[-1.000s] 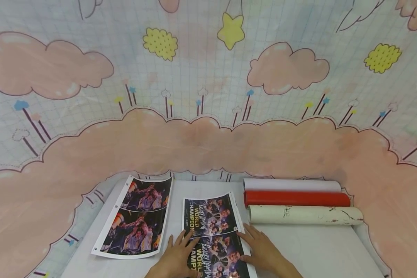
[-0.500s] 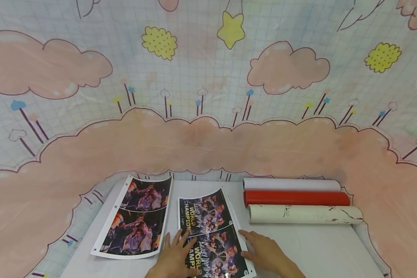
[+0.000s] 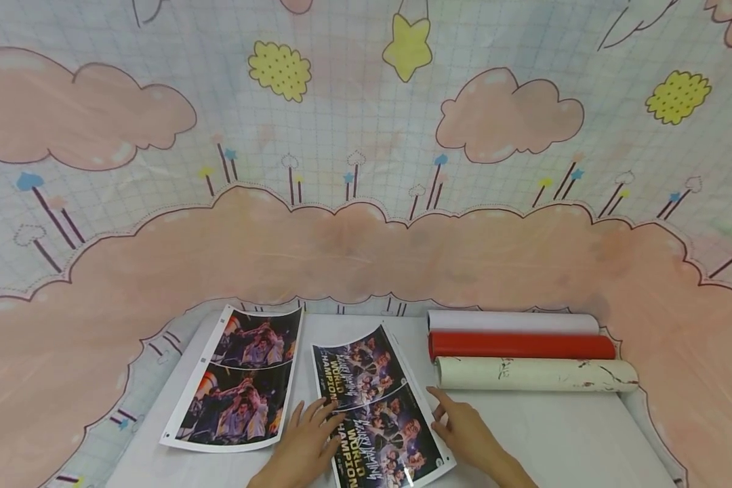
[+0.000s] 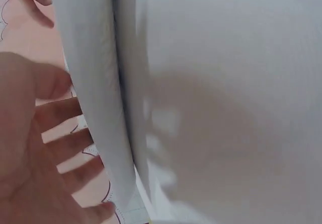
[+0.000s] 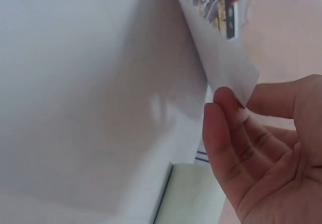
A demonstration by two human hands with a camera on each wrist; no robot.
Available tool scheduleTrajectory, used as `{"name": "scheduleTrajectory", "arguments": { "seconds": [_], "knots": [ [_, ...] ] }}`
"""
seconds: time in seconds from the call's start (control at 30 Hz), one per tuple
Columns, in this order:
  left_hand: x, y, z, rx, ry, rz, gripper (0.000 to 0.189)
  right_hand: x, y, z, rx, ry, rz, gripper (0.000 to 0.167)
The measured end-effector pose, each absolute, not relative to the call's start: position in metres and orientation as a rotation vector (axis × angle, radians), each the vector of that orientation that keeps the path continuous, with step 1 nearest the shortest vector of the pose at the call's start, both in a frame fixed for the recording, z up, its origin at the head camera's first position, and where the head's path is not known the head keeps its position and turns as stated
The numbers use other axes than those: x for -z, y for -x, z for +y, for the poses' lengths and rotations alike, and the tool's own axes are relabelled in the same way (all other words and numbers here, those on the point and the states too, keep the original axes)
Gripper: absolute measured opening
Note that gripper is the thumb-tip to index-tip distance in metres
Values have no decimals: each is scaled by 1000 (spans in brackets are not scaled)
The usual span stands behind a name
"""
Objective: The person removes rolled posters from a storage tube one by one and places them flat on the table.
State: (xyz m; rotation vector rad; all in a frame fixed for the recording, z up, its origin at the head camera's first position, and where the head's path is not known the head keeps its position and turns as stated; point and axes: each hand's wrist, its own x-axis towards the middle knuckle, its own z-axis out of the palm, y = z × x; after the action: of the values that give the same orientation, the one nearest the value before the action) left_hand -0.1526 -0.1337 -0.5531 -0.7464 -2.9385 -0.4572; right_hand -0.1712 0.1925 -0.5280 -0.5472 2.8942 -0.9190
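Observation:
A printed poster sheet (image 3: 381,434) with two stacked group pictures and yellow "WORLD CHAMPION" lettering lies tilted on the white table, its top end leaning left. My left hand (image 3: 305,437) has its fingers spread, fingertips at the sheet's left edge. In the left wrist view, this hand (image 4: 55,133) is beside a curved white sheet edge. On the opposite side, my right hand (image 3: 466,430) is at the sheet's right edge; the right wrist view has its thumb and fingertips (image 5: 224,98) pinching a raised white edge of the sheet.
Another printed sheet (image 3: 244,390) with two stage photos lies to the left. At the back right lie a white roll (image 3: 512,322), a red roll (image 3: 521,346) and a cream roll (image 3: 537,374) with dark markings. A cloud-patterned cloth (image 3: 354,257) hangs behind the white table (image 3: 561,440).
The poster sheet has turned, its top end swinging left and its lower right corner coming into view. The right hand has shifted slightly along with its right edge. The other sheet and rolls stay put.

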Motion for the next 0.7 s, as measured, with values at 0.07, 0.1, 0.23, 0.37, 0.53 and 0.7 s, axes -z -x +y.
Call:
{"name": "scheduleTrajectory", "arguments": {
  "seconds": [0.07,0.1,0.23,0.37,0.53,0.7],
  "knots": [
    [549,152,-135,402,805,-2860,33,527,172,194,916,530,2898,49],
    [548,153,-135,365,827,-2813,35,526,172,194,916,523,2896,46],
    [550,156,-137,226,846,-2652,38,523,172,202,909,532,2876,40],
    [553,161,-138,190,817,-2569,47,521,170,216,918,580,2872,39],
    [554,163,-137,190,782,-2549,58,520,168,233,914,620,2863,36],
    [558,169,-135,181,804,-2505,36,523,169,242,900,617,2865,33]
  ]
}}
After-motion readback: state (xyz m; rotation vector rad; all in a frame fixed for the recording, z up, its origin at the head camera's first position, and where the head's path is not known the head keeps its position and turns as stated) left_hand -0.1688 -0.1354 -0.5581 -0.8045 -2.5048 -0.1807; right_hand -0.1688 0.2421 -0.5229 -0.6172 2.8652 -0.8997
